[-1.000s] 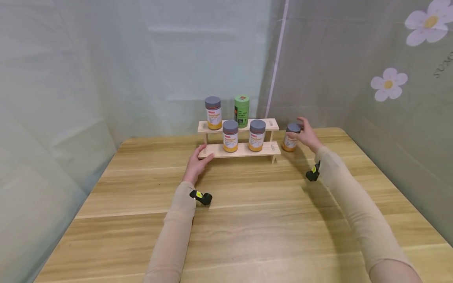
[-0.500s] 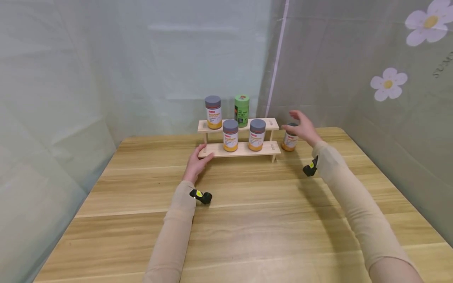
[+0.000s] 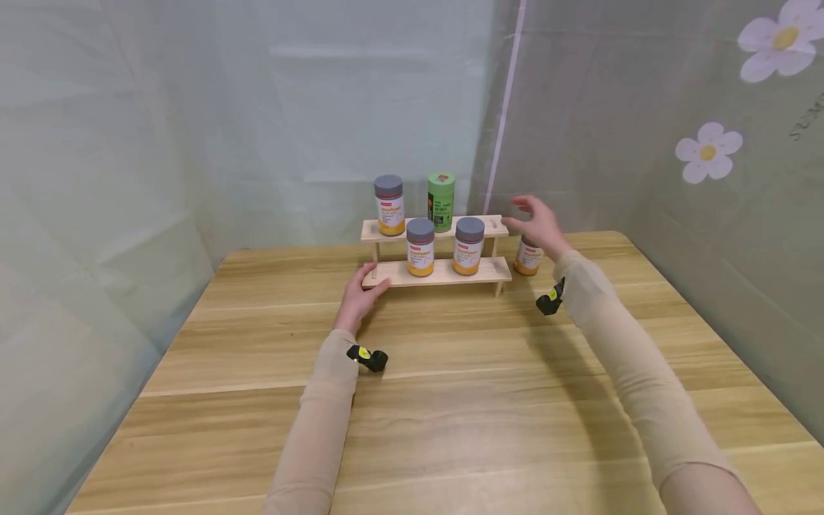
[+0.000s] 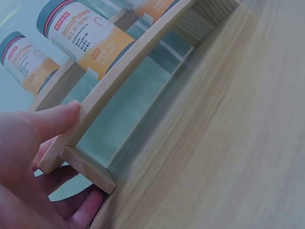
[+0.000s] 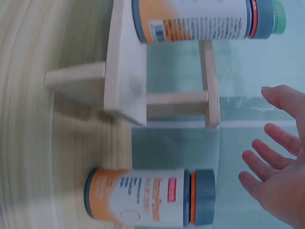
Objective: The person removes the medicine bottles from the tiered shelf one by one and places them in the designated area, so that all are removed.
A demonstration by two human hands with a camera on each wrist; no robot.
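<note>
My left hand (image 3: 354, 299) grips the left end of a two-tier wooden shelf (image 3: 391, 273). In the left wrist view the thumb (image 4: 57, 120) presses on the lower board's edge, with fingers behind and beneath it. My right hand (image 3: 541, 227) hovers by the upper tier's right end, fingers spread, holding nothing. Below it, a grey-lidded supplement jar (image 5: 143, 196) stands on the table, its lid partly hidden in the head view. Two matching jars, a left one (image 3: 421, 252) and a right one (image 3: 468, 250), sit on the lower tier. The upper tier bears another such jar (image 3: 390, 213) and a green canister (image 3: 441, 204).
The shelf stands near the back edge of a wood-grain table (image 3: 450, 415). Behind it hangs a pale curtain (image 3: 386, 93); flowered fabric (image 3: 708, 154) lines the right side. Black wrist cameras sit on both sleeves.
My right hand has let go of the jar on the table, lifted, and moved left toward the upper tier. My left hand has stayed on the shelf's end.
</note>
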